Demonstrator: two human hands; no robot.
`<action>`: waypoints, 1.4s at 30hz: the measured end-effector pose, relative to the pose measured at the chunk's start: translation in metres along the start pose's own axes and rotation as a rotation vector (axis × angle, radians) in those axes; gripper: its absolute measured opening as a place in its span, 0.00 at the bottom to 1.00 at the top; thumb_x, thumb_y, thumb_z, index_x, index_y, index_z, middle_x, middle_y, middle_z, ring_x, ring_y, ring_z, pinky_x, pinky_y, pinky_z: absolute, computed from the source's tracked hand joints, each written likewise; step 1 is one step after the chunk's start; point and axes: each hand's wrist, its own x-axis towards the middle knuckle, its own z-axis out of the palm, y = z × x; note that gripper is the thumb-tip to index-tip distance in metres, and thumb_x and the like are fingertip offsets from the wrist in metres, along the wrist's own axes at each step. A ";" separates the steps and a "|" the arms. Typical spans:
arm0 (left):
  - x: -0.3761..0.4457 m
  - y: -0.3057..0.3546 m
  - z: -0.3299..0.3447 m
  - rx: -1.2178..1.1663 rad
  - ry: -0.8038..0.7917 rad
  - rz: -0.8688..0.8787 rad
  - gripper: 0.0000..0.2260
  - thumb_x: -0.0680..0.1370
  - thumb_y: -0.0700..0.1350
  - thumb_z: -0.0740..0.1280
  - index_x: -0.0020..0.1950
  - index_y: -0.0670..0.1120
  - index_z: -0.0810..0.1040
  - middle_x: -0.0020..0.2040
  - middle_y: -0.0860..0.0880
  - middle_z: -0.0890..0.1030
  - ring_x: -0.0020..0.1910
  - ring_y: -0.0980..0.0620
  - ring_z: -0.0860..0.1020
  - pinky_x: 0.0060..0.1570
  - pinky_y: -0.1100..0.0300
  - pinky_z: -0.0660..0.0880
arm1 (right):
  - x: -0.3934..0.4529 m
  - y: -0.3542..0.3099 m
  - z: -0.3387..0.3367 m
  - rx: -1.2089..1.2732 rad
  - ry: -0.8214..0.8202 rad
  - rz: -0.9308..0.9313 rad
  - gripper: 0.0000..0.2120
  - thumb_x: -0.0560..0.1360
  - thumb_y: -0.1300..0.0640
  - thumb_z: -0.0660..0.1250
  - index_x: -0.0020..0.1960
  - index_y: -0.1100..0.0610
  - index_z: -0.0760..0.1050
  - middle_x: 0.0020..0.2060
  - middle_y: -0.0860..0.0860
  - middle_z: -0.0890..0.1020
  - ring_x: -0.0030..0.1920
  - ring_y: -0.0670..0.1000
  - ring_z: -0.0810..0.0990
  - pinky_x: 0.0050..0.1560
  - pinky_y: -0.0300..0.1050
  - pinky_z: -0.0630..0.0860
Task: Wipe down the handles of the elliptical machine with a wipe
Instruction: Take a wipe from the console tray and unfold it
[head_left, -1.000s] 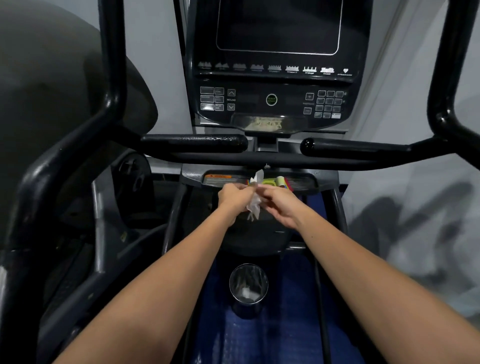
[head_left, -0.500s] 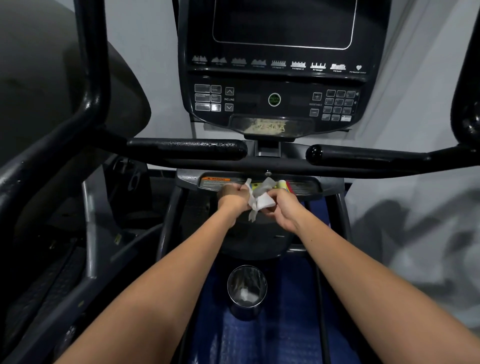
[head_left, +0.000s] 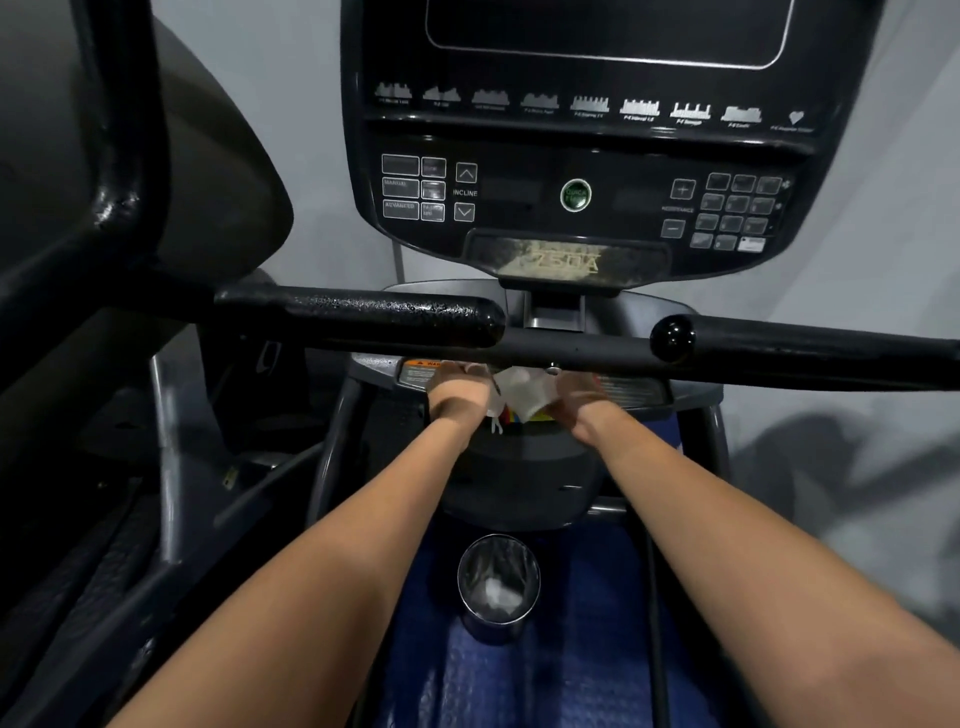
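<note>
1. The single view comes from a camera worn on the person's head; it looks forward and steeply down along both forearms.
2. The lens is wide-angle: straight parts bow near the frame edges, such as the black upright bar (head_left: 122, 130) at far left.
3. The camera sits close to the machine. The console (head_left: 597, 171) fills the upper centre, and its screen is cut off by the top edge.
4. The horizontal handlebar (head_left: 363, 312) crosses mid-frame, just above the hands.
5. The lower centre looks down on a metal cup (head_left: 498, 587) and the blue mat (head_left: 587, 649) on the floor.
6. No second view exists, so no overlap applies.
</note>
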 end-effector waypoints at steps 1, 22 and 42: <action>0.005 -0.002 0.002 -0.008 -0.033 -0.005 0.08 0.83 0.42 0.58 0.53 0.43 0.76 0.53 0.43 0.78 0.60 0.45 0.77 0.50 0.60 0.69 | 0.005 0.002 0.001 -0.091 0.024 -0.010 0.08 0.80 0.64 0.61 0.44 0.58 0.75 0.45 0.57 0.80 0.46 0.55 0.79 0.50 0.52 0.79; -0.023 0.003 -0.004 -0.008 0.049 0.052 0.13 0.81 0.48 0.63 0.58 0.40 0.79 0.54 0.45 0.79 0.47 0.50 0.74 0.45 0.61 0.68 | -0.025 0.030 0.003 -0.947 0.130 -0.574 0.16 0.68 0.58 0.72 0.56 0.54 0.81 0.53 0.47 0.80 0.53 0.46 0.75 0.53 0.36 0.72; -0.183 -0.043 -0.121 -0.244 0.052 0.014 0.10 0.78 0.43 0.59 0.55 0.49 0.78 0.56 0.48 0.80 0.50 0.48 0.80 0.47 0.54 0.80 | -0.211 0.069 0.024 -0.500 -0.031 -0.425 0.08 0.74 0.59 0.64 0.36 0.55 0.73 0.35 0.50 0.75 0.40 0.50 0.72 0.44 0.48 0.68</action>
